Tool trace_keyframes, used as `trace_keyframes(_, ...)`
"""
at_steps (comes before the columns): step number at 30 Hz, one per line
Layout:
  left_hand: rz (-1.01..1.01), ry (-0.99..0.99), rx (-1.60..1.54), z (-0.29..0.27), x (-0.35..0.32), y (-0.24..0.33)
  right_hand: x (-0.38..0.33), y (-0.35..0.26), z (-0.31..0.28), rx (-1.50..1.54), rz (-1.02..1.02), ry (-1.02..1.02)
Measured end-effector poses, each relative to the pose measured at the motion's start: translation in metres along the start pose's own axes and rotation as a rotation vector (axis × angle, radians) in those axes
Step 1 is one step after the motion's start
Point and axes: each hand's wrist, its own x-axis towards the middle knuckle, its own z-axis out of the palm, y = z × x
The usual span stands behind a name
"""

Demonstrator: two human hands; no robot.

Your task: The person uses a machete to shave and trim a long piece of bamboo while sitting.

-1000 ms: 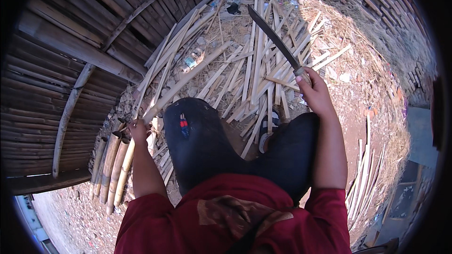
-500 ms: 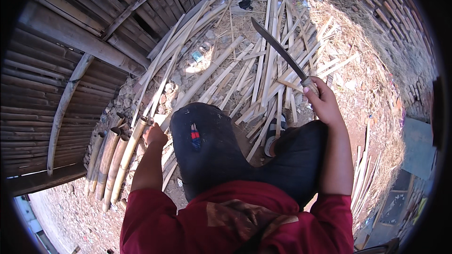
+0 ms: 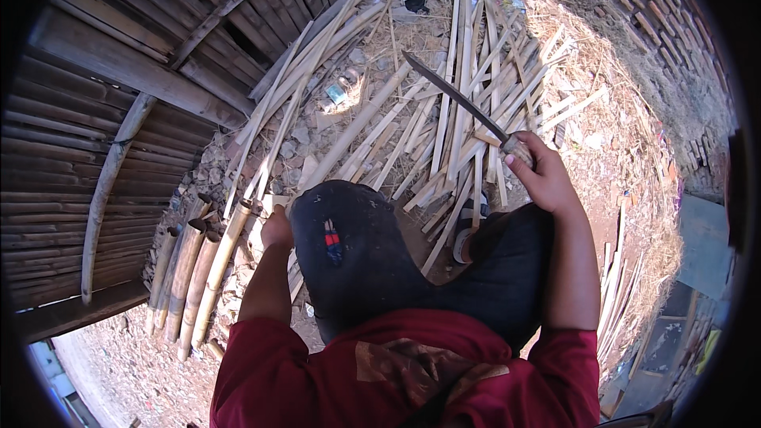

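Near the right knee, the right hand [image 3: 539, 173] is wrapped round the rough, stubby handle of a machete [image 3: 461, 99], its long, dark metal blade narrow and faintly curved, slanting up and leftward over a pile of split bamboo slats [image 3: 453, 115]. These are pale, flat and straight-edged, criss-crossed on stony ground littered with dry straw. Beside the left knee, the left hand [image 3: 277, 230] is partly hidden, and I cannot tell whether it grips anything; just beyond it lies the lower end of a broader bamboo slat [image 3: 361, 123], smooth and greyish tan. Just to its left, thick round bamboo tubes [image 3: 212, 285] stand tilted side by side, hollow and dark at their upper ends. Ribbed bamboo panelling [image 3: 71, 166] rises at left; rough brickwork [image 3: 662, 12] crumbles at upper right.
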Motion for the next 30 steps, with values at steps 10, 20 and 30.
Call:
trace_keyframes(10, 0.116, 0.057, -0.288, -0.074, -0.071, -0.042, -0.009, -0.004, -0.003, 0.096, -0.099, 0.059)
trace_keyframes(20, 0.02, -0.155, -1.233, -0.142, -0.138, -0.062, -0.026, -0.018, -0.024, 0.281, -0.067, 0.081)
trace_keyframes(30, 0.18, -0.264, -0.912, -0.141, -0.237, 0.001, -0.03, -0.05, -0.031, -0.027, -0.514, 0.063)
